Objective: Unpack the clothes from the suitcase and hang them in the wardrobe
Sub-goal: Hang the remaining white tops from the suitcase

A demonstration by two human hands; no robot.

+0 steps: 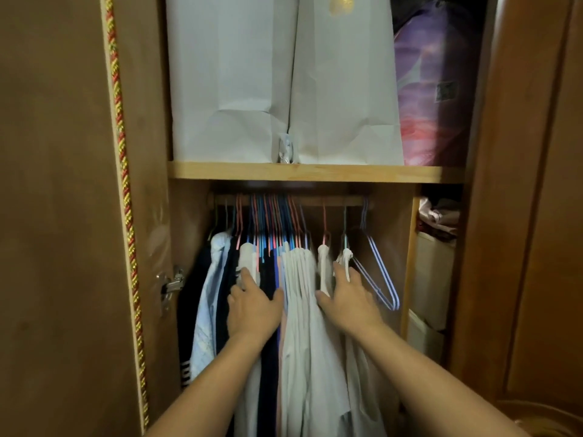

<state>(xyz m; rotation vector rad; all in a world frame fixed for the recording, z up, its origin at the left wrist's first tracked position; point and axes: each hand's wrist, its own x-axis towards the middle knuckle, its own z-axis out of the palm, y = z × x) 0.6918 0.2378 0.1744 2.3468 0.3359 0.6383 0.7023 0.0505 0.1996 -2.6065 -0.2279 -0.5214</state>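
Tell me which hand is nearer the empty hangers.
Right. The right hand sits among the white clothes just left of the empty hangers, nearly touching them. The left hand is further left, on the dark clothes.

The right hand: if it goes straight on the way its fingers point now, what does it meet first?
Likely the white garment that the right hand is already touching at its fingertips; beyond it hang the empty hangers. Depth is unclear.

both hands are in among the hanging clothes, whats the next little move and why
Probably push the packed clothes leftward with the left hand to widen the gap. The hangers bunch tightly at the left and middle of the rail, while the right hand rests on sparse white garments beside empty hangers, where free rail shows.
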